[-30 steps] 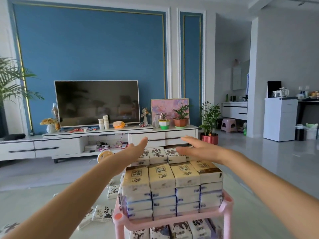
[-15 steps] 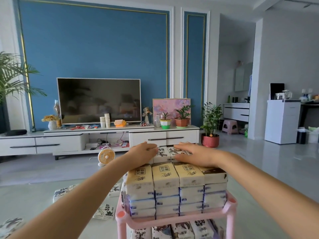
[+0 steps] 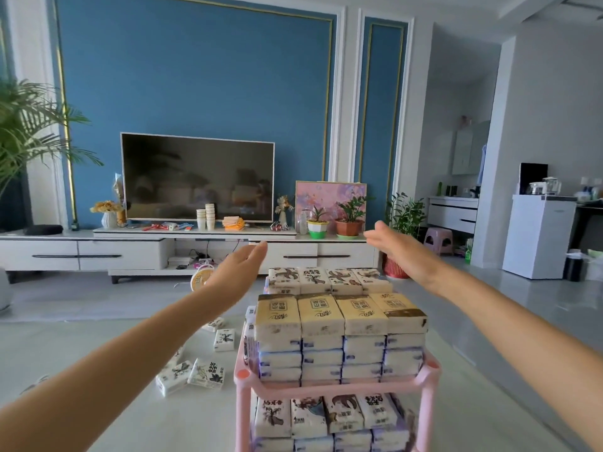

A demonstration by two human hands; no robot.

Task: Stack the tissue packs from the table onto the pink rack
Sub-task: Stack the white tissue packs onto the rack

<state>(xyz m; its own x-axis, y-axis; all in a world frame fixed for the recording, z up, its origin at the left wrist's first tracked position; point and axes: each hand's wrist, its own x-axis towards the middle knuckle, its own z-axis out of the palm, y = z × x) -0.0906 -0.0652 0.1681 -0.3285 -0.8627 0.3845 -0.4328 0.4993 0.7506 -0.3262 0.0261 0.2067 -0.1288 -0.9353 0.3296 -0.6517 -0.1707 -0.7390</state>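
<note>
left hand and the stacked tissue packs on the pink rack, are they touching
Apart. The head view shows the open left hand raised beside the tissue packs, with floor visible between them.

On the rack (image 3: pixel 424 376), tissue packs (image 3: pixel 339 324) sit stacked on the top shelf, with more on the shelf below; loose packs (image 3: pixel 195 375) lie to its left; the left hand (image 3: pixel 239 265) hovers left of the stack, the right hand (image 3: pixel 396 247) above its far right corner, neither touching; a television (image 3: pixel 195 177) stands well behind.
</note>
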